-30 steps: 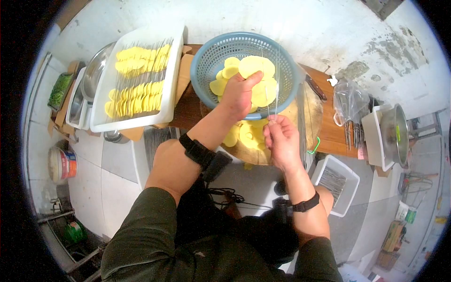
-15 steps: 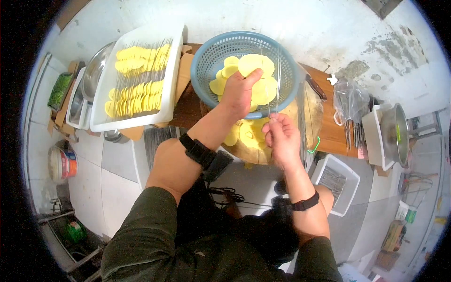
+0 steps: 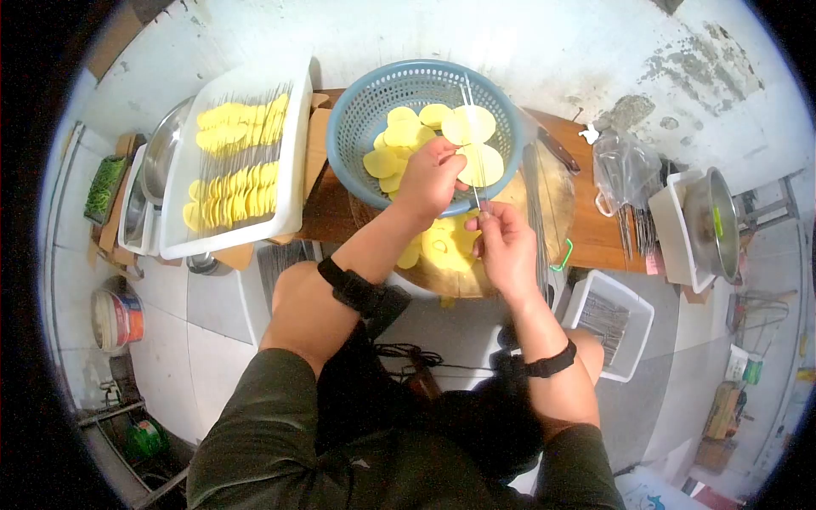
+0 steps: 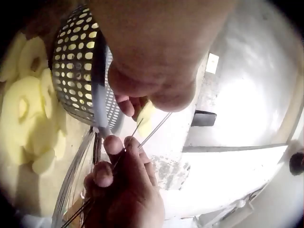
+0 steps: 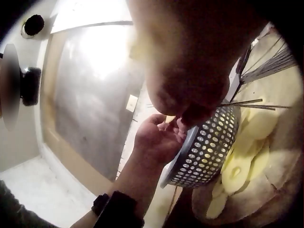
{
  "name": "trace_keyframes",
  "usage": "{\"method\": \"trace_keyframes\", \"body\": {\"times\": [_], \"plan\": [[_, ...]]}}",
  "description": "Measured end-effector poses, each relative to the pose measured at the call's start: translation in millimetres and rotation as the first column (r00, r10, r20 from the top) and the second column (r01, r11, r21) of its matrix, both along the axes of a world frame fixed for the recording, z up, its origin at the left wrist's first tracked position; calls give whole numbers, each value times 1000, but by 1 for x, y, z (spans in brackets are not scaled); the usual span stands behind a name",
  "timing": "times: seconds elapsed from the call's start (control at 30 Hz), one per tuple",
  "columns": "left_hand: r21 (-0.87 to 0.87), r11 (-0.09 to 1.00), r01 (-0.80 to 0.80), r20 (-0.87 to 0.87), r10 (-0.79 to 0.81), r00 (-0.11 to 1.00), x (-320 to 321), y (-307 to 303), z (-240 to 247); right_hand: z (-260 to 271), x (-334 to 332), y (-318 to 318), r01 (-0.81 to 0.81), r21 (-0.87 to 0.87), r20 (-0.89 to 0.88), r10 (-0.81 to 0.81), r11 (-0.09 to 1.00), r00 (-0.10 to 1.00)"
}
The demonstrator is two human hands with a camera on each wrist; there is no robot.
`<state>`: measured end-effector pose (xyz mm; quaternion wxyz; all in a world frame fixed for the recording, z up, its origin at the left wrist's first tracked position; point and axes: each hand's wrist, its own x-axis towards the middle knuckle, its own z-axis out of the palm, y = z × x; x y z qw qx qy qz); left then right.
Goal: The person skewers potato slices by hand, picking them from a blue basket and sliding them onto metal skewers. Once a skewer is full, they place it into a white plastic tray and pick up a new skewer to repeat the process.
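Two thin metal skewers [image 3: 473, 95] run through a pair of round yellow potato slices, an upper slice [image 3: 468, 125] and a lower slice [image 3: 482, 167], above a blue-grey colander [image 3: 347, 161]. My left hand [image 3: 429, 180] pinches the lower slice at its left edge, thumb and fingers bent. Below it, my right hand [image 3: 510, 255] grips the skewers' near ends between thumb and fingers, as the left wrist view also shows. Inside the colander lie several loose slices [image 3: 408, 133]. More slices [image 3: 446, 246], some with a hole, lie on a round wooden board [image 3: 552, 200].
At left stands a white tray [image 3: 293, 183] with rows of skewered slices [image 3: 242, 194]. Bare skewers [image 3: 535, 217] and a knife [image 3: 558, 153] lie on the board's right side. A white bin [image 3: 637, 344] of skewers sits low at right, near a plastic bag [image 3: 625, 170].
The left hand's thumb has drawn back from across the slices to the lower slice's left edge. The skewers' far ends tilt further left. The head view has shifted slightly.
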<state>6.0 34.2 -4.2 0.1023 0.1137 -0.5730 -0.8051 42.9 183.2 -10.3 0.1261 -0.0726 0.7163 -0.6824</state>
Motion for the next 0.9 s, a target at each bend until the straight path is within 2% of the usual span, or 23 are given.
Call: {"method": "trace_keyframes", "body": {"times": [0.07,0.1,0.13,0.17,0.2,0.27,0.3,0.33,0.37,0.5,0.57,0.7,0.73,0.77,0.9], "plan": [[74,997,32,-112,-24,993,-3,-5,-10,2,0,2,-5,5,7,5,1000,1000],[74,997,32,-111,-24,993,-7,-9,-17,2,1,2,-12,10,15,12,1000,1000],[-74,997,30,-128,-39,991,-14,-15,-25,-1,0,3,-12,10,15,12,1000,1000],[-220,975,24,-142,-57,988,-19,-20,-33,-7,-2,5,52,114,-92,-41,992,995],[-220,975,23,-142,-56,988,-24,-25,-40,-10,-4,7,125,209,-202,-82,970,976],[-487,871,-63,-255,-72,964,-30,-34,-52,-11,-8,13,147,261,-195,-97,954,976],[-486,871,-69,-257,-67,964,-21,-29,-29,-12,-10,15,167,313,-190,-111,935,976],[-155,988,11,-187,-41,981,-10,-22,-7,-13,-10,16,200,340,-303,-95,919,948],[201,977,65,-114,-43,993,-3,-18,10,-13,-9,15,196,340,-304,-90,920,948],[224,969,107,-158,-73,985,-4,-18,8,-9,-4,14,144,337,-266,-53,931,962],[111,987,113,-218,-87,972,-2,-17,11,-6,-2,13,129,335,-270,-36,933,962],[167,982,85,-240,-44,970,-7,-18,4,-7,-1,13,100,283,-226,-35,954,974],[-112,994,15,-222,-39,974,-11,-24,-4,-8,-1,14,91,236,-192,-45,968,980],[-383,922,-52,-206,-30,978,-13,-27,-6,-8,-1,14,91,236,-192,-45,967,980],[-331,940,-89,-255,2,967,-18,-24,-13,-9,-2,15,74,178,-172,-43,981,984]]}}
